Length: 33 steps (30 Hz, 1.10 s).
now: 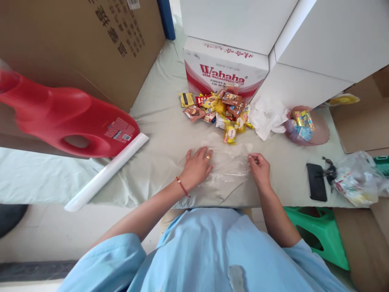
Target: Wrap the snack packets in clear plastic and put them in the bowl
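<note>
A clear plastic bag lies flat on the cloth-covered table in front of me. My left hand rests on its left side with the fingers spread. At the opposite side, my right hand pinches the edge of the plastic between thumb and fingers. Just beyond the bag sits a loose heap of small wrapped snacks in yellow, brown and red packets. A crumpled white plastic bag lies to the right of the heap.
At left, a red jug lies beside a white roll. Behind the snacks stands a Wahaha carton. To the right are a pink bowl with packets, a black phone with keys, and a filled plastic bag. A green stool stands below.
</note>
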### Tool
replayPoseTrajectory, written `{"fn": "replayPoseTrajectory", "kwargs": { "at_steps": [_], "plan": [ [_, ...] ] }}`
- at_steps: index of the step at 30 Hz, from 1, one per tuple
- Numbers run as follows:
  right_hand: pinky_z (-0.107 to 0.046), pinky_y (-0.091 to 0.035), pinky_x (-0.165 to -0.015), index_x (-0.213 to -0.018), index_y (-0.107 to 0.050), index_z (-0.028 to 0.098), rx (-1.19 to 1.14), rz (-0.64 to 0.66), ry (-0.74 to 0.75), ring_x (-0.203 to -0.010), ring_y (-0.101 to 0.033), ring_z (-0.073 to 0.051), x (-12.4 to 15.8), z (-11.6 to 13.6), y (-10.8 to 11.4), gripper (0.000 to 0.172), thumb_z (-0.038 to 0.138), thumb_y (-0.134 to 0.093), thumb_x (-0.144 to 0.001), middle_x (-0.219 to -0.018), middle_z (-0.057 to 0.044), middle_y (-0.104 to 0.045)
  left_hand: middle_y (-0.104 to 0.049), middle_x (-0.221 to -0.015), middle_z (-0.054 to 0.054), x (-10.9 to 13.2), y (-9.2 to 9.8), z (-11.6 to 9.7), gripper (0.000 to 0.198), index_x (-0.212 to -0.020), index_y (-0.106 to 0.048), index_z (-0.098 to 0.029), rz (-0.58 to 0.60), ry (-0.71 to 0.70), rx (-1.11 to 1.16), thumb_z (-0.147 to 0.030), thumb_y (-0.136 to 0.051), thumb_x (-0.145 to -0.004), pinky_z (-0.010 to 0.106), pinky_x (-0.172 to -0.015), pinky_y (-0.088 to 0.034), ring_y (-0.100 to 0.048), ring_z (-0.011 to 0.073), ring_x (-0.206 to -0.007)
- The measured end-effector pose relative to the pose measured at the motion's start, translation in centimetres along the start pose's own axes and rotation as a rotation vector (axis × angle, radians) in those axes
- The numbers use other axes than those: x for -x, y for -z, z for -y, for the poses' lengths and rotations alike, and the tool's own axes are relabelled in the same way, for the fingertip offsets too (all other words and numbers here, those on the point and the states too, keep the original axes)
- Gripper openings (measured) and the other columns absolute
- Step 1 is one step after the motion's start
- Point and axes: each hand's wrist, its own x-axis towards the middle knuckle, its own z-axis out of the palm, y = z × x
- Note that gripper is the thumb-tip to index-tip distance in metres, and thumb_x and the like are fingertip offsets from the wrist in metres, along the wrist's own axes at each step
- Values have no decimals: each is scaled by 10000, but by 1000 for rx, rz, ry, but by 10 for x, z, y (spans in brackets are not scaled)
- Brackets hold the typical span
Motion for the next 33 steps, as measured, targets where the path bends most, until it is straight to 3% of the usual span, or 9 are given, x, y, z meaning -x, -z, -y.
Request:
{"fn": "replayPoseTrajectory", "kwargs": {
  "at_steps": [3, 8, 12, 15, 18, 25, 28, 31, 33],
  "plan": [
    [-340, -505, -660, -1013, -698, 178, 126, -53, -28, -640, -576, -173, -4, -17, 27, 392, 520, -618, -837, -875, -68, -702, -441, -1655, 190, 10, -7, 28, 622, -1536, -511, -238, 97, -9, -14, -309, -597, -924, 699, -1264, -106, -414, 362, -1528],
    [-422, -513, -839, -1037, -717, 174, 417, -247, 274, -780, -611, -212, -34, 5, 47, 349, 442, -594, -851, -1052, -130, -697, -382, -1690, 180, 39, -10, 41, 647, -1570, -489, -271, 69, -51, -70, -378, -610, -944, 727, -1256, -1, -364, 380, -1563],
    [-369, -492, -809, -942, -715, 208, 388, -34, 344, -807, -638, -221, -71, 57, -1, 345, 479, -502, -967, -910, -81, -721, -374, -1692, 177, 55, -17, 31, 625, -1567, -499, -282, 11, 13, -139, -422, -593, -965, 745, -1238, 57, -351, 383, -1567],
    [-353, -464, -757, -813, -670, 214, 495, 185, 243, -779, -624, -234, -91, 80, -53, 305, 511, -662, -882, -824, -79, -697, -378, -1689, 176, 70, -20, 29, 629, -1576, -488, -280, -39, 75, -164, -465, -564, -979, 758, -1232, 55, -347, 390, -1566],
    [-351, -457, -740, -802, -622, 215, 527, 200, 151, -766, -603, -234, -98, 85, -81, 286, 452, -778, -765, -798, -73, -665, -404, -1679, 169, 86, -17, 32, 556, -1556, -518, -268, -82, 154, -169, -439, -470, -1028, 760, -1238, -22, -333, 386, -1575],
    [-426, -522, -897, -1031, -602, 219, 135, -133, 368, -983, -630, -264, -62, 96, -18, 471, 553, -770, -744, -1050, -98, -691, -485, -1622, 197, 76, -7, 29, 391, -1278, -741, -213, -189, 205, -147, -383, -504, -1017, 714, -1255, -160, -269, 408, -1602],
    [-421, -564, -877, -1200, -594, 238, -172, 190, 294, -997, -682, -252, -32, 96, 4, 574, 564, -769, -761, -1161, -93, -707, -417, -1673, 180, 60, -5, 23, 410, -1351, -697, -226, -250, 146, -151, -220, -540, -972, 720, -1272, -73, -201, 391, -1628],
    [-393, -595, -776, -1140, -633, 220, -273, 593, -4, -881, -710, -238, -7, 78, -2, 573, 523, -834, -698, -1064, -74, -743, -369, -1711, 96, 47, -5, 21, 645, -1502, -575, -336, -194, -63, -135, -37, -429, -950, 705, -1284, 2, -189, 319, -1639],
    [-372, -600, -721, -1070, -632, 214, -274, 617, -195, -825, -708, -227, 0, 60, -10, 570, 497, -880, -642, -990, -57, -746, -409, -1691, 41, 41, -7, 23, 728, -1533, -520, -415, -77, -252, -111, 1, -381, -952, 696, -1289, 16, -250, 275, -1625]
  ]
}}
